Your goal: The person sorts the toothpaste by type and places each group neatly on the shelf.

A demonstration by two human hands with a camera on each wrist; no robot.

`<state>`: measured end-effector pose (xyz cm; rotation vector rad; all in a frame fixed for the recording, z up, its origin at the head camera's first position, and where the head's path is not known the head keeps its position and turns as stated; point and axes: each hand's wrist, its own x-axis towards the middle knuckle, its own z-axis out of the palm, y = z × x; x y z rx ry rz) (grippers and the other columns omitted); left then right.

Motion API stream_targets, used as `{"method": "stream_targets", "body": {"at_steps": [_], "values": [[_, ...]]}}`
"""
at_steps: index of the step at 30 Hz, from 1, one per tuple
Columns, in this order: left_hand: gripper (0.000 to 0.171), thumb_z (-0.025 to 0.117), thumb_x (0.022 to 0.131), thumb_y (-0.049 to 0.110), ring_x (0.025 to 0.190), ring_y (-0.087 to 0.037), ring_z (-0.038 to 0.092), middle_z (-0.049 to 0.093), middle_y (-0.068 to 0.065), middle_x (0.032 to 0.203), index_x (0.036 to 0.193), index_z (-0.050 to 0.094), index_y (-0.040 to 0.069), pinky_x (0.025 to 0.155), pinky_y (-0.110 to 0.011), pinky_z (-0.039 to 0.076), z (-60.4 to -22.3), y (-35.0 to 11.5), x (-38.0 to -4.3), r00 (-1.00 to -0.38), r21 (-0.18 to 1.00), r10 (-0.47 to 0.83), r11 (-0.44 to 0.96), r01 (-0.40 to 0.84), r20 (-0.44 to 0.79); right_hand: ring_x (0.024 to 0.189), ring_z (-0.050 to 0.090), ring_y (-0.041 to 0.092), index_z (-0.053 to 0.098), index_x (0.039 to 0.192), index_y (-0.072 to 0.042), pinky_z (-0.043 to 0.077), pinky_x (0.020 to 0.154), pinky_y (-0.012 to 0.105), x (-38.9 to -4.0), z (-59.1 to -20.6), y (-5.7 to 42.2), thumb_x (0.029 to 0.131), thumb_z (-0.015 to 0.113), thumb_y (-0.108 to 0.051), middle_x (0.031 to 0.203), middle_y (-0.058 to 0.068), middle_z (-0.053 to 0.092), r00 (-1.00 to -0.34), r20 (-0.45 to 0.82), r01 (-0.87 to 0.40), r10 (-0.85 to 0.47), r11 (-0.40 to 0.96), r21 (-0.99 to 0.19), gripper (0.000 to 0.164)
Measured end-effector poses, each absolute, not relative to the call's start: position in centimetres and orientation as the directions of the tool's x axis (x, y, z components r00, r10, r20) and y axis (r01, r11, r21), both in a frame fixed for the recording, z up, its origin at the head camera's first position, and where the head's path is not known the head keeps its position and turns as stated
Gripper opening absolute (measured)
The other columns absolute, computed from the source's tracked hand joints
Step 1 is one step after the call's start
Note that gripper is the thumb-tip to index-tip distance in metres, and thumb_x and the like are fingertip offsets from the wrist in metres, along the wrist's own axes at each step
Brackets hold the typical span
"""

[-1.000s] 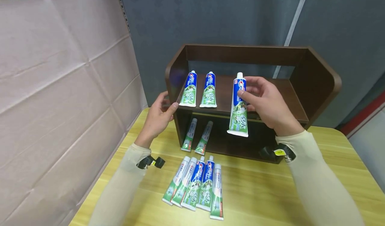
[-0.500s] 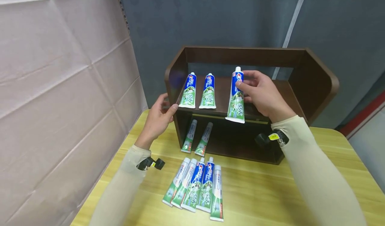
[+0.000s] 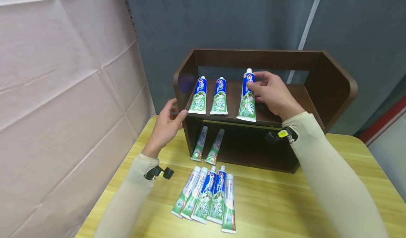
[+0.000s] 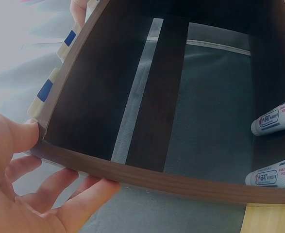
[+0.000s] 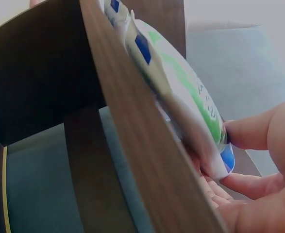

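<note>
- Toothpaste tube [image 3: 247, 106], blue towards the cap and green below, is in our right hand [image 3: 274, 94], above the front edge of the upper board [image 3: 233, 106]. Its cap points to the back and its flat end reaches past that edge; we cannot tell whether it touches the board.
- We keep that hand drawn to a pinch, thumb on the printed face, fingers behind.
- Our left hand [image 3: 166, 125] is loosely spread, thumb touching the upper board's front left corner, fingers against the outer side of the shelf unit [image 3: 333, 86].
- Near the upper board's left edge we see two matching tubes [image 3: 199, 99], flat ends at the front.
- Below, two white-and-green tubes [image 3: 200, 144] lie towards the left side panel.
- Before us on the table [image 3: 269, 202], five more tubes [image 3: 204, 197] lie side by side, near the unit's front edge.
</note>
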<state>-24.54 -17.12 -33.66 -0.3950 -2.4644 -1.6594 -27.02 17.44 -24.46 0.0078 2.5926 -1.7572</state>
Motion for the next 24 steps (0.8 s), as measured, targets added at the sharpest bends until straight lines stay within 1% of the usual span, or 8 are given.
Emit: {"method": "stream_targets", "body": {"at_steps": [6, 12, 20, 24], "values": [[0.054, 0.064, 0.106, 0.041, 0.119, -0.037, 0.067, 0.059, -0.015, 0.137, 0.155, 0.045, 0.028, 0.089, -0.053, 0.065, -33.5, -17.0, -24.5, -0.956, 0.889, 0.133, 0.354, 0.292, 0.261, 0.124, 0.062, 0.031, 0.033, 0.165, -0.017, 0.056, 0.110, 0.047, -27.6, -24.9, 17.4, 0.105, 0.065, -0.039, 0.146, 0.018, 0.055, -1.000, -0.014, 0.007, -0.014, 0.409, -0.912, 0.071], [0.054, 0.064, 0.106, 0.041, 0.119, -0.037, 0.067, 0.058, -0.015, 0.138, 0.155, 0.045, 0.028, 0.089, -0.053, 0.064, -33.6, -17.1, -24.6, -0.959, 0.889, 0.128, 0.358, 0.284, 0.255, 0.125, 0.061, 0.032, 0.036, 0.163, -0.013, 0.054, 0.113, 0.048, -28.1, -25.2, 17.1, 0.105, 0.066, -0.037, 0.144, 0.019, 0.056, -1.000, -0.005, 0.002, -0.004, 0.446, -0.895, 0.070], [0.053, 0.063, 0.107, 0.040, 0.118, -0.036, 0.067, 0.059, -0.015, 0.136, 0.155, 0.045, 0.028, 0.090, -0.053, 0.064, -33.6, -17.3, -24.7, -0.959, 0.890, 0.124, 0.358, 0.282, 0.254, 0.127, 0.062, 0.032, 0.036, 0.163, -0.012, 0.054, 0.113, 0.049, -28.7, -25.3, 16.4, 0.106, 0.065, -0.034, 0.143, 0.018, 0.057, -1.000, -0.006, 0.008, 0.006, 0.453, -0.891, 0.068], [0.053, 0.063, 0.107, 0.040, 0.120, -0.037, 0.067, 0.059, -0.015, 0.137, 0.155, 0.045, 0.028, 0.090, -0.054, 0.064, -33.7, -17.4, -24.8, -0.959, 0.892, 0.124, 0.354, 0.281, 0.253, 0.126, 0.062, 0.033, 0.038, 0.162, -0.011, 0.053, 0.114, 0.049, -28.8, -25.2, 16.1, 0.106, 0.065, -0.035, 0.144, 0.019, 0.058, -1.000, -0.008, 0.015, 0.017, 0.474, -0.880, 0.067]]}}
